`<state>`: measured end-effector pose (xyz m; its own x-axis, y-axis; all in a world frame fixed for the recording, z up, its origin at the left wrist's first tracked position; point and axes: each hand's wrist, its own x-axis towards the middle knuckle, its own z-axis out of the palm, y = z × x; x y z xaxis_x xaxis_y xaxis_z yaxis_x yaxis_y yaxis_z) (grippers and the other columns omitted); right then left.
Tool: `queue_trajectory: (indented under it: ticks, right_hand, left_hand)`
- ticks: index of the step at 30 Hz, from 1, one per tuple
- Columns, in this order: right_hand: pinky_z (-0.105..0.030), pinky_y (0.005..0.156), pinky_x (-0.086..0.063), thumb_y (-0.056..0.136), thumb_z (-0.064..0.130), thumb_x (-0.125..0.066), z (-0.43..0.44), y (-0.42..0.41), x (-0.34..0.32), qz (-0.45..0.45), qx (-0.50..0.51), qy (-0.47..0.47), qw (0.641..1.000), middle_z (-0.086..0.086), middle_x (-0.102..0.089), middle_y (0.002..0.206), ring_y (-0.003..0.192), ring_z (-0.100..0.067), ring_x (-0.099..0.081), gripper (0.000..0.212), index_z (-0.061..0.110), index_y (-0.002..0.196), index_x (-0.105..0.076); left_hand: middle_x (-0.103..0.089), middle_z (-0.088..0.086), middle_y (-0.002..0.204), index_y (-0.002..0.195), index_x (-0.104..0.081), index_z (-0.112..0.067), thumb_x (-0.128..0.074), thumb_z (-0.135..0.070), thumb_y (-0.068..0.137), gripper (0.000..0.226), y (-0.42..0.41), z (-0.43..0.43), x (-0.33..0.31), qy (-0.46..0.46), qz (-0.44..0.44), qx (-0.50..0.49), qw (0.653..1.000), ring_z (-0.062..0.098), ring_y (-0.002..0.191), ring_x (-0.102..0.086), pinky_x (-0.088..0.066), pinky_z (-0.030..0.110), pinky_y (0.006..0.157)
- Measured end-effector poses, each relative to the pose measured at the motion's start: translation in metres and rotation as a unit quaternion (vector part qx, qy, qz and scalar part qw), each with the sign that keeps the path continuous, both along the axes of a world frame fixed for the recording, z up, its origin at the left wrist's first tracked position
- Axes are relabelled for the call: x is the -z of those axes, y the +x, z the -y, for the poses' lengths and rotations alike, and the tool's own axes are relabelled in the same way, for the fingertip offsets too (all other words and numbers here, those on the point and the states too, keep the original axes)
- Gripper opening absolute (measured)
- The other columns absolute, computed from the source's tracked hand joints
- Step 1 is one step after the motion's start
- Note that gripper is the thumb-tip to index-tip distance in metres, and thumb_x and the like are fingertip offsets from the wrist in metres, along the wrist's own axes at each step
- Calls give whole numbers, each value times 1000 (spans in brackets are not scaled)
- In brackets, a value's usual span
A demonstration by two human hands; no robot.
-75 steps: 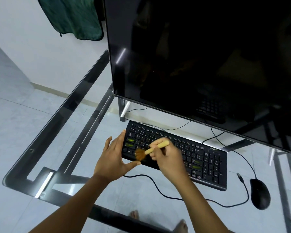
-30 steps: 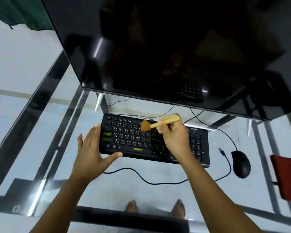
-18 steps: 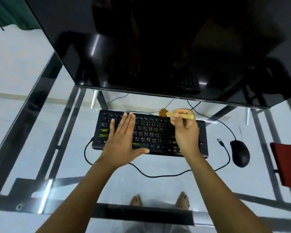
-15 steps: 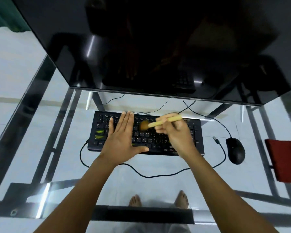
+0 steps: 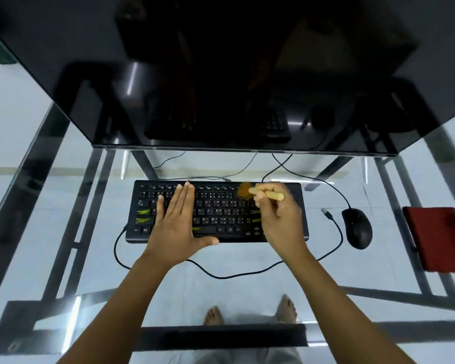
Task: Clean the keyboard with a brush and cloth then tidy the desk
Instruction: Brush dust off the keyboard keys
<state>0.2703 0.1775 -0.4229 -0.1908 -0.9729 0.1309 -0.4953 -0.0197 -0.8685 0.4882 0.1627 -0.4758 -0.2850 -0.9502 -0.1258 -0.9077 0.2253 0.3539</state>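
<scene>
A black keyboard [image 5: 221,206] lies on the glass desk under the monitor. My left hand [image 5: 177,224] lies flat on its left half, fingers straight and together, thumb out toward the front edge. My right hand [image 5: 279,214] grips a small brush [image 5: 258,193] by its pale wooden handle. The brown bristles touch the top key rows right of the middle. A red cloth [image 5: 441,237] lies folded at the desk's right side.
A large dark monitor [image 5: 221,69] overhangs the back of the glass desk [image 5: 63,232]. A black mouse [image 5: 357,227] sits right of the keyboard. The keyboard's cable [image 5: 221,275] loops across the front, and a loose USB plug [image 5: 326,212] lies by the mouse.
My left hand moved from beside the keyboard onto its left half and stays flat there. The brush swept from the left keys to the top rows on the right.
</scene>
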Motion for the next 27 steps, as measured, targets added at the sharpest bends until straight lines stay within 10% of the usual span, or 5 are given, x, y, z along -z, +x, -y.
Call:
queue_trajectory:
  ticks: [12, 22, 27]
  right_hand:
    - [-36, 71, -60, 94, 14, -56, -10, -4, -6, 7, -125, 140, 982, -2, -73, 77, 67, -11, -69, 13, 21, 85, -61]
    - [-20, 77, -52, 96, 14, -55, 4, -14, -3, 13, -66, 60, 996, 4, -71, 88, 81, -6, -66, 9, 14, 94, -64]
    - [-40, 85, -57, 97, 15, -53, 17, -28, 0, 106, -1, 90, 990, -1, -73, 88, 84, -18, -70, 11, 18, 92, -62]
  left_hand:
    - [4, -1, 162, 153, 4, -13, -37, -94, 57, 132, -3, -1, 0, 4, 22, -5, 1000, 11, 147, 12, 12, 45, 117]
    - [11, -2, 161, 153, 6, -14, -43, -86, 58, 129, -23, 0, -11, 25, -4, 33, 999, 11, 145, 20, 15, 46, 116]
    - [14, -2, 161, 152, 9, -13, -43, -85, 63, 126, -49, 3, -13, 20, -5, 68, 997, 10, 145, 22, 14, 47, 117]
